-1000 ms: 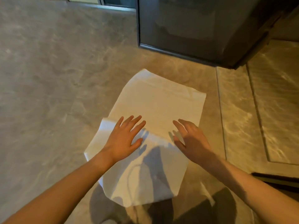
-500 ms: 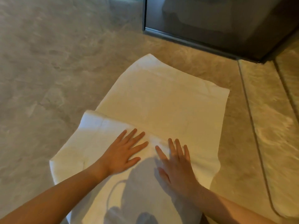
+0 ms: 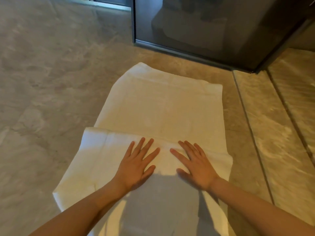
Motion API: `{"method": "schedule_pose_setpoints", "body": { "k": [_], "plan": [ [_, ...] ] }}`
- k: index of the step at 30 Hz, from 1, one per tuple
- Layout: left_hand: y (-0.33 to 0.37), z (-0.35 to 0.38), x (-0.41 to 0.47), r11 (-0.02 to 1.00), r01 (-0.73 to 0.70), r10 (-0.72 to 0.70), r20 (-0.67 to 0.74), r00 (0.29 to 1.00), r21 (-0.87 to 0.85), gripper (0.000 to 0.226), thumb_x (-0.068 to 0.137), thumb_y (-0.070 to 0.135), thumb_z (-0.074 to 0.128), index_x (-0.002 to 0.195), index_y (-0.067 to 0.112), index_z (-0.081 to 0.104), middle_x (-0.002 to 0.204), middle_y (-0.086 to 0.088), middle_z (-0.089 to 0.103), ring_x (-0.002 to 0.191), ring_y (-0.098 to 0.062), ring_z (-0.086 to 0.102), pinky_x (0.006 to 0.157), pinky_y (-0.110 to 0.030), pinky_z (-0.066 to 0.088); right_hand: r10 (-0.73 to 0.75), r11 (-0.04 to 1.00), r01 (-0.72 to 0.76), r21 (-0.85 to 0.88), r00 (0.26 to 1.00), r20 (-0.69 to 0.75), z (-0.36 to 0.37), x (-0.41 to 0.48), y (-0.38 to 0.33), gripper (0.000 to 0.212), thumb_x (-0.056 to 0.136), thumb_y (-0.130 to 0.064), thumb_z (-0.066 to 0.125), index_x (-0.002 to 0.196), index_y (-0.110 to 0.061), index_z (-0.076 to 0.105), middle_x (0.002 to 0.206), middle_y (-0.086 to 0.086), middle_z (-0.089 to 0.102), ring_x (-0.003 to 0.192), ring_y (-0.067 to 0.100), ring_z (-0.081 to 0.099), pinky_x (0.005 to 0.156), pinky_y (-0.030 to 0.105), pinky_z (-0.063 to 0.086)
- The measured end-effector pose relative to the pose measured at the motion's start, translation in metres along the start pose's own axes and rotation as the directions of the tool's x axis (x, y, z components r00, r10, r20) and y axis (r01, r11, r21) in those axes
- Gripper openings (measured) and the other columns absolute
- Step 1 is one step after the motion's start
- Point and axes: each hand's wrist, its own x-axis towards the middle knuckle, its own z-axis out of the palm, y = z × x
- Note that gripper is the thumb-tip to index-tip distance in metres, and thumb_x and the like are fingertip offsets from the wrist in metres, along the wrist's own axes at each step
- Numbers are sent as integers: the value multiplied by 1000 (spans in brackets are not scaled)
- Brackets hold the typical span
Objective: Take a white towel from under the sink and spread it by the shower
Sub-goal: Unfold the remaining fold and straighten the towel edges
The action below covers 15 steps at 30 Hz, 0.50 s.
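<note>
Since half a second ago your right hand (image 3: 196, 167) has slid outward, away from your left hand (image 3: 136, 166), so the gap between them on the white towel (image 3: 162, 108) is wider, and both palms now sit level with each other. A second ago the right hand was raised with bent fingers; now it lies flat. Both hands are spread wide, fingers straight and fanned, pressing down on the cloth and gripping nothing. They rest on the near half of the towel, just on your side of a fold ridge (image 3: 105, 132) that runs across it from left to right, with your fingertips almost reaching that ridge. The far half lies smooth and flat beyond your fingers, and its far edge stops short of the dark metal track (image 3: 179, 51) at the foot of the shower glass (image 3: 196, 23), apart from it with a strip of floor between. The towel lies on the marbled stone floor (image 3: 42, 82), its right edge near but not touching the raised stone curb (image 3: 255, 133) that runs along the right. The near end passes under your forearms and out of view. A grey shadow (image 3: 162, 201) falls on the cloth between your wrists. Behind the dark glass only dim shapes show, and you cannot tell what they are.
</note>
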Motion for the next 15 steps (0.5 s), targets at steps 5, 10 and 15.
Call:
{"method": "schedule_pose_setpoints", "body": {
  "k": [5, 10, 15],
  "plan": [
    [9, -3, 48, 996, 86, -87, 28, 996, 31, 59, 98, 52, 18, 153, 33, 22, 163, -3, 9, 150, -30, 2, 119, -55, 10, -65, 991, 67, -114, 998, 22, -20, 32, 51, 63, 97, -59, 26, 154, -40, 9, 162, 5, 13, 149, 26, 12, 120, 45, 9],
    [3, -2, 75, 990, 102, -107, 40, 993, 101, 65, 94, 57, 4, 155, 36, 11, 164, 0, -3, 150, -27, -7, 120, -50, -4, -71, 988, 73, -135, 997, 21, -27, 50, 69, 62, 97, -59, 22, 154, -38, 10, 162, 6, 12, 149, 27, 9, 119, 46, 7],
    [4, -4, 77, 990, 100, -103, 32, 994, 102, 63, 96, 56, 8, 155, 34, 12, 164, -2, 0, 150, -28, -5, 120, -50, -3, -78, 983, 83, -161, 996, 41, -28, 54, 72, 64, 96, -60, 18, 155, -36, 9, 162, 7, 10, 149, 28, 8, 119, 47, 7]
  ]
}}
